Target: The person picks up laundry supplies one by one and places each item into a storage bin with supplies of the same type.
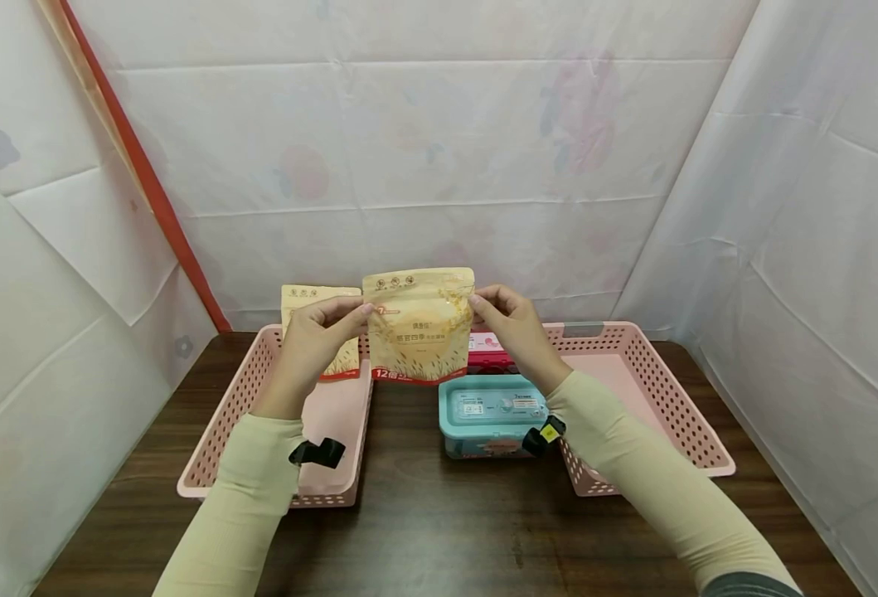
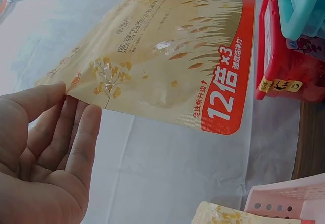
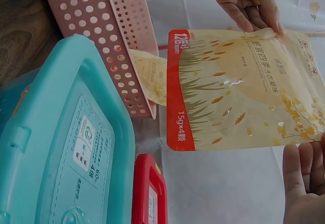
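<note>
A cream-yellow pouch of laundry pods (image 1: 419, 327) with a red bottom band is held upright above the table, its printed front facing the head camera. My left hand (image 1: 317, 338) pinches its left edge between thumb and fingers. On the opposite edge, my right hand (image 1: 516, 332) pinches it the same way. The right wrist view shows the pouch's (image 3: 244, 89) front with both hands at its sides. A second, matching pouch (image 1: 340, 365) stands in the left pink basket (image 1: 207, 431), partly hidden behind my left hand.
Between the baskets, a teal lidded box (image 1: 487, 414) sits on the dark wooden table (image 1: 439, 531). Behind it is a red-pink box (image 1: 489, 352), partly covered. Another pink perforated basket (image 1: 677, 414) stands at the right, partly behind my right arm. White sheeting (image 1: 424, 149) closes off the back and sides.
</note>
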A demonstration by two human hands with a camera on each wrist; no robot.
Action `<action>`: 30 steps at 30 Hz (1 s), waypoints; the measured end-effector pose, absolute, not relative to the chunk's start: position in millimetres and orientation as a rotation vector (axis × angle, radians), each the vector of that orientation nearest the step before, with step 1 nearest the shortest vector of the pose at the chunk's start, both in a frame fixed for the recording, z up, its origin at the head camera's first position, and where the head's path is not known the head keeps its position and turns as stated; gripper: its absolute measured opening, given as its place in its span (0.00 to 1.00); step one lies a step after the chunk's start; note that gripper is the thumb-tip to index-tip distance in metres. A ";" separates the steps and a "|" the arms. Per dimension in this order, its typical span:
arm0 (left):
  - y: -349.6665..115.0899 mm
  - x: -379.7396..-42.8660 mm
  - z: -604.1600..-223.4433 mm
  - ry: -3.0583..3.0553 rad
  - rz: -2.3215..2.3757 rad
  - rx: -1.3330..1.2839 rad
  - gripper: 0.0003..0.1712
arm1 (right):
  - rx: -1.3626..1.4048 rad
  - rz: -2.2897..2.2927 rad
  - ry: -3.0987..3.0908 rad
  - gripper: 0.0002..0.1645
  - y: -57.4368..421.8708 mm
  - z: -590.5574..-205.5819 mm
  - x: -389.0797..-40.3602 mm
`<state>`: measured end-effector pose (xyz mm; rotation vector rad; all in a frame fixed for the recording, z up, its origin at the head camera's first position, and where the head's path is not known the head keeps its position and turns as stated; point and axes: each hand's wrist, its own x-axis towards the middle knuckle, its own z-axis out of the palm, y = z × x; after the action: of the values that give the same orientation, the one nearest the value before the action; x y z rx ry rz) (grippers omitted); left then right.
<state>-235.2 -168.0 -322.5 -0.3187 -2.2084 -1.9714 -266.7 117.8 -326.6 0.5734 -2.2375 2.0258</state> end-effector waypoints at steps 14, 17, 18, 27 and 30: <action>-184.7 -231.5 -325.8 -2.161 -1.921 -0.310 0.26 | 0.658 2.067 -2.184 0.16 99.8 -331.9 -264.3; -191.3 -228.6 -325.2 -2.187 -1.887 -0.285 0.28 | 0.673 2.084 -2.182 0.16 92.9 -332.4 -264.3; -193.6 -227.6 -325.0 -2.192 -1.876 -0.277 0.28 | 0.682 2.090 -2.180 0.16 90.3 -332.3 -264.0; -215.8 -220.2 -325.3 -2.130 -1.869 -0.236 0.26 | 0.775 2.145 -2.130 0.12 65.2 -331.7 -260.4; -223.9 -218.1 -325.1 -2.088 -1.894 -0.216 0.24 | 0.809 2.166 -2.122 0.11 56.3 -332.2 -260.2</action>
<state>-218.1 -223.9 -325.1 -0.2162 -2.0880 -1.8945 -260.2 56.3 -332.2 0.8094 -2.1224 2.1655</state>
